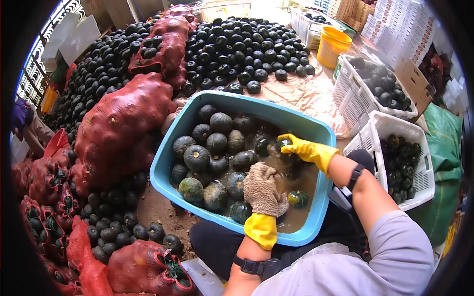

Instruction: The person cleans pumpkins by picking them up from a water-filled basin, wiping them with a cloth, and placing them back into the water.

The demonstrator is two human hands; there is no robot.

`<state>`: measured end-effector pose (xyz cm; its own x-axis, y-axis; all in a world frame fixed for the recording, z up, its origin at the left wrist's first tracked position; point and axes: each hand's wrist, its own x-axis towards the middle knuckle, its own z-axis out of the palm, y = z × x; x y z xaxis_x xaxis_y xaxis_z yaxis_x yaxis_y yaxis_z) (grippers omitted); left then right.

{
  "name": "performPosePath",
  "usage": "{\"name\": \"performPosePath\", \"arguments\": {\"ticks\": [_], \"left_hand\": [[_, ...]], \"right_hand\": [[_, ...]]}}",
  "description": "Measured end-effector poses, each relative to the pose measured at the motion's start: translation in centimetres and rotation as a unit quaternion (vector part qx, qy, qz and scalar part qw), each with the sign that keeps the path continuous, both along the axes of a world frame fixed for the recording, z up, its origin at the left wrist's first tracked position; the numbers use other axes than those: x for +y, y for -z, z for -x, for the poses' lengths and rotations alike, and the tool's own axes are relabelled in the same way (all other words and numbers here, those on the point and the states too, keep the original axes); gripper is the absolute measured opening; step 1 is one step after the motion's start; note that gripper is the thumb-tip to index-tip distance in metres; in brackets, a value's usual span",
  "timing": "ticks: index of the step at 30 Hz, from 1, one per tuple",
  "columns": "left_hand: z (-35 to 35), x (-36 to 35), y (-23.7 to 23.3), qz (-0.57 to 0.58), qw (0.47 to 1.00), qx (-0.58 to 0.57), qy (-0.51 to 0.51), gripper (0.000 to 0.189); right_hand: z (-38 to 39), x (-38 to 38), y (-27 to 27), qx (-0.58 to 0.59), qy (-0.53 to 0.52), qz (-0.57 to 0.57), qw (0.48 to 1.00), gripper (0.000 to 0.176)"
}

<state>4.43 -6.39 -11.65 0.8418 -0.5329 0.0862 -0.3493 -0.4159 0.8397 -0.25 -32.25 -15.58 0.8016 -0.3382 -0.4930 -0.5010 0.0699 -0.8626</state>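
Observation:
A blue plastic tub (323, 197) of murky water stands before me with several dark green kabocha squashes (196, 158) in it, mostly on its left side. My right hand (308, 149), in a yellow rubber glove, grips a wet kabocha squash (285, 144) just above the water. A fuzzy brown mitt (261, 185) covers my left hand (266, 193) over another yellow glove. This hand is over the tub's near middle, its thumb side apart from the fingers, with nothing visible in it. To its right a green-and-orange squash (297, 199) sits partly in the water.
Squash heaps (237, 49) lie beyond the tub. Full red mesh sacks (121, 111) stand left, with loose squashes (113, 222) on the ground. At right are white crates (407, 197) of squashes, a yellow bucket (332, 47) and a green sheet (439, 163). Part of another person (29, 123) shows far left.

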Motion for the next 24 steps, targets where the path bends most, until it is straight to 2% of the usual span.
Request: {"name": "performPosePath", "arguments": {"ticks": [2, 4, 6, 7, 8, 9, 10, 11, 12, 14, 15, 16, 18, 19, 20, 22, 23, 24], "left_hand": [[-0.4, -0.4, 1.5, 0.004, 0.998, -0.060, -0.035, 0.024], [-0.6, -0.1, 2.1, 0.050, 0.997, -0.056, 0.000, 0.030], [0.0, 0.7, 0.7, 0.179, 0.983, 0.030, 0.030, 0.042], [0.3, 1.0, 0.0, 0.241, 0.967, 0.073, 0.044, 0.049], [0.5, 1.1, -0.4, 0.213, 0.974, 0.040, 0.068, 0.055], [0.8, 1.2, -0.8, 0.186, 0.978, 0.006, 0.090, 0.061], [2.0, 0.7, -1.6, 0.072, 0.993, -0.036, 0.081, 0.068], [3.2, 0.2, -2.4, -0.043, 0.993, -0.081, 0.077, 0.075], [3.7, -0.4, -2.3, -0.058, 0.991, -0.098, 0.064, 0.075], [3.4, -0.6, -2.0, 0.009, 0.993, -0.089, 0.076, 0.076], [2.6, -0.3, -2.5, 0.070, 0.989, -0.060, 0.112, 0.077], [1.6, 0.7, -3.5, 0.140, 0.977, 0.004, 0.163, 0.077], [0.3, 2.4, -5.4, 0.175, 0.952, 0.079, 0.240, 0.078], [0.0, 2.6, -5.5, 0.169, 0.946, 0.088, 0.261, 0.079], [0.4, 1.8, -4.6, 0.142, 0.957, 0.064, 0.246, 0.079], [1.7, -0.5, -2.6, 0.063, 0.977, -0.025, 0.201, 0.080], [2.0, -0.9, -2.3, 0.057, 0.979, -0.036, 0.194, 0.081], [2.0, -1.3, -2.6, 0.066, 0.978, -0.032, 0.195, 0.081]], "right_hand": [[1.9, 2.9, -2.9, -0.092, -0.006, -0.125, 0.988, 0.083], [4.2, 7.6, -7.1, -0.172, -0.065, -0.161, 0.970, 0.083], [5.7, 11.7, -8.7, -0.241, -0.134, -0.059, 0.960, 0.089], [6.1, 13.5, -9.6, -0.248, -0.168, 0.034, 0.953, 0.085], [6.1, 14.8, -8.9, -0.277, -0.114, 0.050, 0.953, 0.077], [5.3, 15.1, -7.4, -0.249, -0.030, 0.072, 0.965, 0.074], [4.3, 15.1, -5.8, -0.219, 0.054, 0.093, 0.970, 0.072], [3.1, 15.0, -5.4, -0.204, 0.115, 0.218, 0.947, 0.070], [2.1, 14.1, -5.4, -0.187, 0.150, 0.202, 0.950, 0.069], [2.2, 14.0, -5.4, -0.172, 0.178, 0.106, 0.963, 0.067], [2.9, 15.9, -3.1, -0.285, 0.188, 0.229, 0.911, 0.065], [4.3, 17.2, -3.9, -0.295, 0.131, 0.181, 0.929, 0.066], [6.8, 19.7, -4.0, -0.338, 0.051, 0.157, 0.926, 0.068], [7.1, 18.9, -4.4, -0.363, 0.017, 0.250, 0.898, 0.070], [6.1, 17.1, -3.8, -0.423, 0.021, 0.292, 0.858, 0.070], [3.1, 14.9, -2.6, -0.310, 0.219, 0.304, 0.874, 0.069], [2.7, 14.4, -2.6, -0.241, 0.275, 0.320, 0.874, 0.068], [3.1, 14.6, -3.5, -0.288, 0.201, 0.277, 0.894, 0.067]]}}
